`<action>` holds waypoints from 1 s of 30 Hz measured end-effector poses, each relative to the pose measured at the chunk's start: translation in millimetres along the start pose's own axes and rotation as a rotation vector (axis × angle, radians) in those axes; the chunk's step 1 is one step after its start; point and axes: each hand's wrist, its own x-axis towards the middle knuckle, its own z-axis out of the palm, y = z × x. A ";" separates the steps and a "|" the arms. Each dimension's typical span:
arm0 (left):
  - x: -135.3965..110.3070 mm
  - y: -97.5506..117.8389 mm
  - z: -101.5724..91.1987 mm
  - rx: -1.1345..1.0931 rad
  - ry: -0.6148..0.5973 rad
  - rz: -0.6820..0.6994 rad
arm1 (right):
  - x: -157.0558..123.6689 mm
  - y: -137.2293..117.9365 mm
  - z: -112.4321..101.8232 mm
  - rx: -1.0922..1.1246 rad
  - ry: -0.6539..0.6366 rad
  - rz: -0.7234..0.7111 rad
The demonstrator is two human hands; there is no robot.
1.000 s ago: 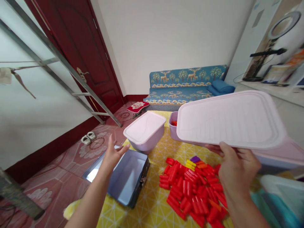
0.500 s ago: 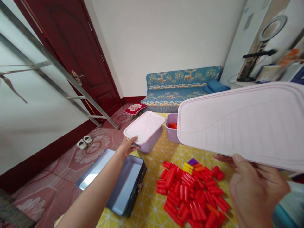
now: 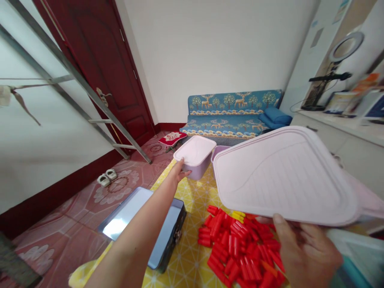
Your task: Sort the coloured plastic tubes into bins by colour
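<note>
My right hand (image 3: pixel 303 252) grips the near edge of a large pale pink lid (image 3: pixel 285 176) and holds it tilted above a heap of red plastic pieces (image 3: pixel 240 248) on the yellow tablecloth (image 3: pixel 192 256). My left hand (image 3: pixel 179 171) reaches far forward, its fingers pressed against the near side of a small lilac box with a pink lid (image 3: pixel 196 156). Behind the big lid, the rim of a second small lilac box (image 3: pixel 219 150) peeks out. A few yellow pieces (image 3: pixel 238 216) lie among the red ones.
An open dark tin case (image 3: pixel 147 224) lies at the table's left edge under my left forearm. A metal ladder (image 3: pixel 90 96) leans by the dark red door (image 3: pixel 99 68). A blue patterned sofa (image 3: pixel 234 112) stands at the back wall, and small shoes (image 3: pixel 108 177) sit on the tiled floor.
The small lidded box has slid away toward the far end of the table under my left hand. The big lid has dropped lower and moved left over the red pieces.
</note>
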 end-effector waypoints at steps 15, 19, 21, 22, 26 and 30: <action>-228.9 -70.9 -204.4 1.482 -0.191 1.096 | -23.4 39.6 25.3 -0.061 -0.306 -0.170; -217.1 -90.6 -209.3 1.574 -0.173 1.197 | -28.4 50.5 24.6 0.052 -0.500 -0.085; -210.1 -82.8 -207.0 1.509 -0.119 1.253 | -27.0 56.2 21.9 0.074 -0.495 -0.114; -207.7 -75.4 -206.1 1.460 -0.051 1.277 | -25.7 58.8 20.1 0.074 -0.481 -0.137; -206.4 -31.7 -203.5 1.333 0.108 1.306 | -23.8 58.9 18.1 0.051 -0.492 -0.211; -216.6 12.4 -193.3 1.338 0.049 1.317 | -47.9 32.5 41.8 0.129 -0.523 -0.201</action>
